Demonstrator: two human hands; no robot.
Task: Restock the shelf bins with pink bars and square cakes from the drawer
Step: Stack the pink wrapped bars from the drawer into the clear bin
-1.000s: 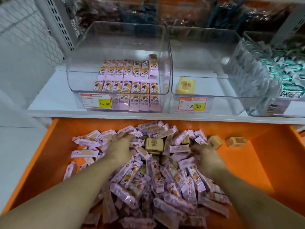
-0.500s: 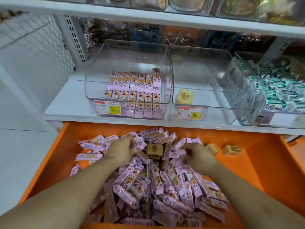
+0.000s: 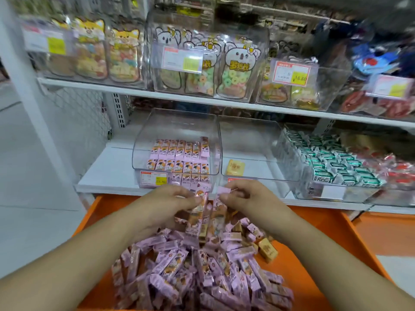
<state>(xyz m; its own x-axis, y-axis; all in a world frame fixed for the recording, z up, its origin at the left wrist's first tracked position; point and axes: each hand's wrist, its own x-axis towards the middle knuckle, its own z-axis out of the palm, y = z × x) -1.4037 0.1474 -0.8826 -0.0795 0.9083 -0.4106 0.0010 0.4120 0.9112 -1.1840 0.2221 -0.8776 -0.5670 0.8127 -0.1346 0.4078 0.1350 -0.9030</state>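
Observation:
My left hand [image 3: 170,200] and my right hand [image 3: 244,198] are raised together just below the shelf edge. Each pinches the top ends of pink bars [image 3: 202,218] that hang down between them. Under them a heap of pink bars [image 3: 197,272] fills the orange drawer [image 3: 314,239]. A few square cakes [image 3: 267,250] lie at the heap's right side. On the shelf, the left clear bin [image 3: 143,144] holds neat rows of pink bars. Beside it, the right clear bin [image 3: 265,140] holds one yellow square cake [image 3: 235,167].
A bin of green-and-white packets [image 3: 334,162] stands right of the cake bin. The upper shelf [image 3: 179,96] carries clear bins of animal-shaped candy bags. A white upright post [image 3: 36,104] and grey floor lie to the left.
Both hands have lifted out of the heap with pink bars and come together near the shelf edge. The view has tilted up, showing the upper shelf.

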